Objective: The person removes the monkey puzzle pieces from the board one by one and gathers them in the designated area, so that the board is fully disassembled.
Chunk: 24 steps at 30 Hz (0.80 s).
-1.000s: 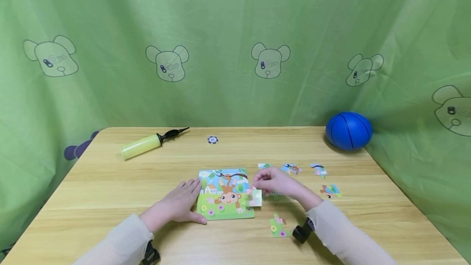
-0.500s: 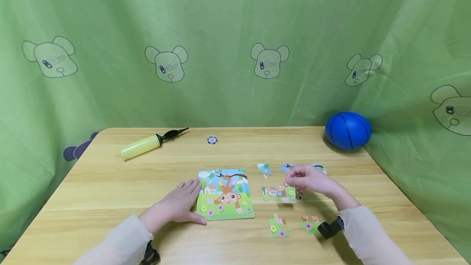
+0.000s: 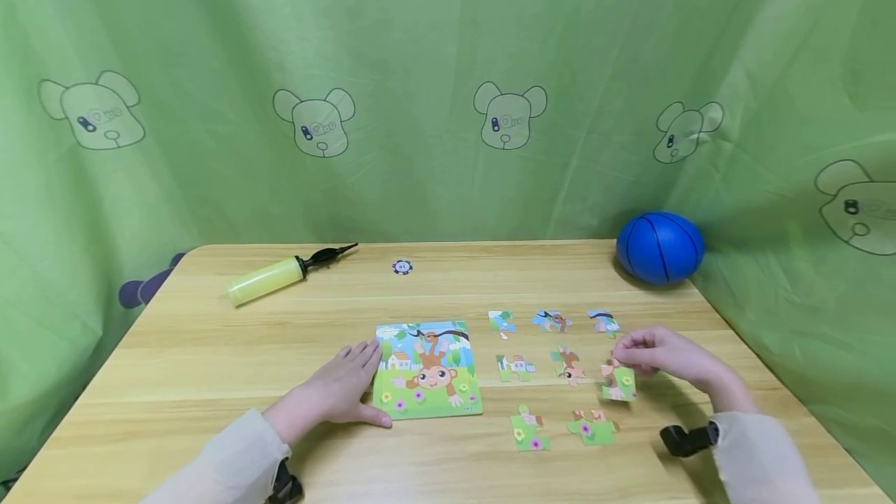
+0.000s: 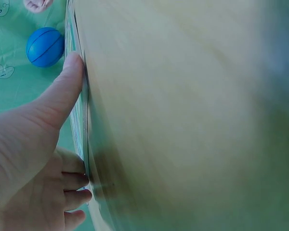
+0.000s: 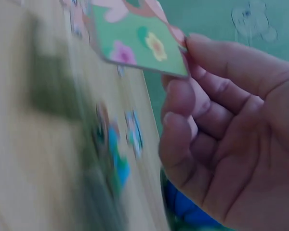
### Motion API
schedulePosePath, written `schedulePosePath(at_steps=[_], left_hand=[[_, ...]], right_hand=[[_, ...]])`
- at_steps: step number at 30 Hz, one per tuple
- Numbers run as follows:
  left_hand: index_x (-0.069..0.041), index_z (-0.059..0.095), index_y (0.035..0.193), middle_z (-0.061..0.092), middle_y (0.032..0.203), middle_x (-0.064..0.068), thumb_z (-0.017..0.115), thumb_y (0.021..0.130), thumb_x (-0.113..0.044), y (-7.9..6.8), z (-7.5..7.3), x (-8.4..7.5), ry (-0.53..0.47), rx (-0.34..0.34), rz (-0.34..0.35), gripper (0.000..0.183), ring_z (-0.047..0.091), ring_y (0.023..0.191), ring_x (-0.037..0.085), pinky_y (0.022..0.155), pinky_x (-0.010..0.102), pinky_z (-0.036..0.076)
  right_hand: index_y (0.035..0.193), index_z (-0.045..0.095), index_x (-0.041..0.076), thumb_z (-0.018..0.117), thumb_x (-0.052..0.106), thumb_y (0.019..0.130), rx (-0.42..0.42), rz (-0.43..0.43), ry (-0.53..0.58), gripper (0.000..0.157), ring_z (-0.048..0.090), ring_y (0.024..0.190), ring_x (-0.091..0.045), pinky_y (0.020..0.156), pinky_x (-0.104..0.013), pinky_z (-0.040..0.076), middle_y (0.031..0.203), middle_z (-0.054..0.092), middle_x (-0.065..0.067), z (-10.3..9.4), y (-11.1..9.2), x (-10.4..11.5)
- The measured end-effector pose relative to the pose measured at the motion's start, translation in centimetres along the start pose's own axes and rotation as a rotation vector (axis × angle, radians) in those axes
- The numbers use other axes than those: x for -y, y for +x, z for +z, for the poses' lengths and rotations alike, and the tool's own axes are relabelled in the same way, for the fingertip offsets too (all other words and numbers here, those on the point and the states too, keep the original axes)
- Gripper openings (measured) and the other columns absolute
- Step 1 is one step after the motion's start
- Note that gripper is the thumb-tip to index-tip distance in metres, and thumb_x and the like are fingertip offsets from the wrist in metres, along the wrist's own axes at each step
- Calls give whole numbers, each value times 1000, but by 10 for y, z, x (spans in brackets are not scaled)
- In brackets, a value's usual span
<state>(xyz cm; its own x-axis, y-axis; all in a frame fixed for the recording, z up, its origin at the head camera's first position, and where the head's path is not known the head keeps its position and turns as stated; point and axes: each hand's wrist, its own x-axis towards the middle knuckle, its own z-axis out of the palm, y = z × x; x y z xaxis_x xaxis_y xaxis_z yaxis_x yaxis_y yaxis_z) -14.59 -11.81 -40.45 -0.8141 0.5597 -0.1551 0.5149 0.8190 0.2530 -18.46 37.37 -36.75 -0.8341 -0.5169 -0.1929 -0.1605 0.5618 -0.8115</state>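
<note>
My right hand (image 3: 675, 360) pinches a jigsaw piece (image 3: 619, 382) by its corner, thumb against fingers. Green with a yellow and a pink flower, the piece is held above the table in the right wrist view. My left hand (image 3: 343, 383) lies with extended fingers against the left edge of a square monkey puzzle board (image 3: 428, 372); its thumb points along the near edge. Loose jigsaw pieces lie right of the board, among them a house piece (image 3: 514, 367), a monkey piece (image 3: 568, 366) and a flower piece (image 3: 530, 430). Another piece (image 5: 113, 149) shows blurred below my right hand.
A yellow hand pump (image 3: 269, 280) with a black nozzle lies at the back left of the wooden table (image 3: 210, 364). Beyond the board is a small round chip (image 3: 402, 267). At the back right corner sits a blue ball (image 3: 660, 247). Green curtain (image 3: 420, 37) surrounds the table.
My right hand has carried the pinched jigsaw piece from the board's right edge rightward over the loose pieces to the right end of the middle row. The left hand has stayed on the board.
</note>
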Motion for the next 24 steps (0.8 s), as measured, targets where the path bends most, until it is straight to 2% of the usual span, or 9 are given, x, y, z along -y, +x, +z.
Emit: schedulePosePath(at_steps=[6, 11, 19, 24], left_hand=[[11, 25, 139, 19, 146, 26, 62, 72, -63, -1, 1, 1, -13, -1, 2, 107, 19, 133, 38, 109, 47, 15], [10, 23, 140, 17, 147, 25, 62, 72, -63, -2, 0, 2, -36, 6, -8, 107, 17, 134, 38, 109, 46, 13], [10, 20, 141, 13, 148, 25, 62, 73, -62, -2, 0, 3, -105, 11, -14, 108, 13, 135, 37, 109, 46, 12], [9, 18, 142, 10, 148, 25, 62, 73, -63, -2, -1, 4, -139, 20, -19, 108, 12, 135, 37, 109, 46, 11]], right_hand=[[90, 61, -5, 50, 11, 95, 83, 23, 43, 19, 44, 55, -13, 49, -31, 41, 65, 49, 0, -9, -15, -26], [88, 61, -5, 50, 12, 94, 125, 80, 61, 21, 43, 55, -9, 47, -28, 39, 64, 48, 3, -10, -21, -36], [88, 64, -5, 55, 12, 92, 106, 107, 34, 20, 45, 54, -5, 47, -20, 40, 66, 53, 5, -9, -20, -46], [86, 64, -5, 56, 13, 91, 82, 121, 2, 21, 45, 53, -4, 47, -19, 40, 66, 52, 5, -7, -18, -44]])
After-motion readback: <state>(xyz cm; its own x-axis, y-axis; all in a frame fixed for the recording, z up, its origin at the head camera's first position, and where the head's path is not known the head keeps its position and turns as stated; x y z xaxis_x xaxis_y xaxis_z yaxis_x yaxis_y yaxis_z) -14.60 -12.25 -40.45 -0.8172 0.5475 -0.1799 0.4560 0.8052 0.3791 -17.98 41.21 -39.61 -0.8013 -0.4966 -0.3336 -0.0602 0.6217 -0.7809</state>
